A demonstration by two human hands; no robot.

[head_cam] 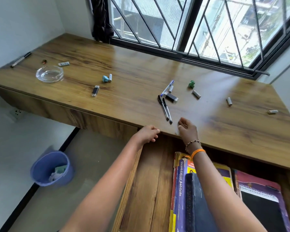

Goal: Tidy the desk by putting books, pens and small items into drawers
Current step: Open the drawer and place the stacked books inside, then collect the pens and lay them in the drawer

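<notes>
A wide drawer point(151, 190) stands pulled out below the wooden desk point(107, 56). Books point(182, 190) and a spiral notebook point(261, 198) lie inside it at the right. Two black pens point(165, 108) lie near the desk's front edge, with a blue pen point(167, 87) and a black USB stick point(172, 97) just behind. Several batteries point(196, 94) are scattered to the right. My right hand point(187, 128) hovers over the front edge, fingers curled and empty, just right of the black pens' tips. My left hand point(148, 133) rests at the desk's front edge above the drawer's left corner, fingers curled.
A glass ashtray point(49, 73), a marker point(20, 59), another USB stick point(95, 90), a blue lump point(105, 79) and a green lump point(191, 84) lie on the desk. A blue waste bin point(52, 168) stands on the floor at the left. A barred window point(199, 22) runs behind.
</notes>
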